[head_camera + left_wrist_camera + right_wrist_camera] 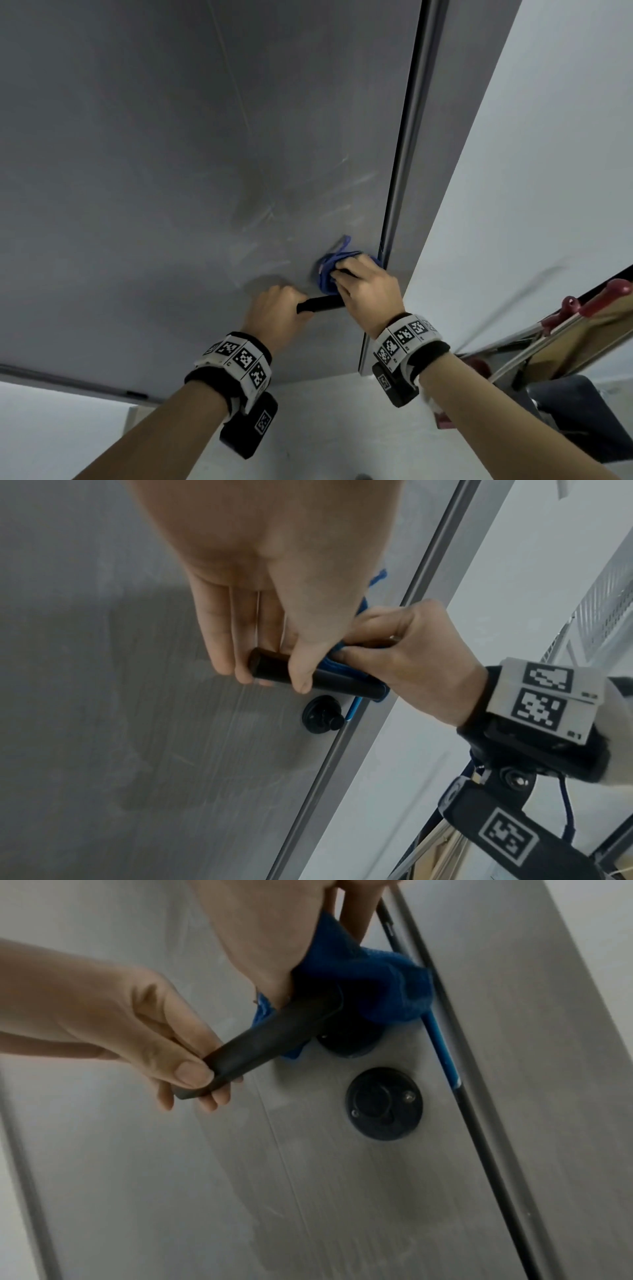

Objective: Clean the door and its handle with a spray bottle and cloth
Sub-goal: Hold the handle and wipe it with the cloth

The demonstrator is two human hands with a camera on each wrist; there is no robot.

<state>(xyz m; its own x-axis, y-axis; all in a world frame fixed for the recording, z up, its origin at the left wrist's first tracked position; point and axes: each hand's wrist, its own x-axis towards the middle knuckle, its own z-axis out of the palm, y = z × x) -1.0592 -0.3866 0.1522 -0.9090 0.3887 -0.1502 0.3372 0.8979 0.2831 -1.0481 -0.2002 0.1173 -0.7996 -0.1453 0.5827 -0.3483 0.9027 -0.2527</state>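
A grey door (171,164) fills the head view, with wet streaks above its black lever handle (320,304). My left hand (277,305) grips the free end of the handle (342,683), thumb on top and fingers behind it. My right hand (363,287) holds a bunched blue cloth (329,270) and presses it round the base of the handle (274,1037), next to the door's edge. The cloth (387,988) hides the handle's round base plate. No spray bottle is in view.
A round black lock knob (383,1103) sits just below the handle. The metal door frame (411,137) and a white wall (513,171) lie to the right. A folded metal stand with red parts (582,308) leans at the far right, above a dark object (582,411).
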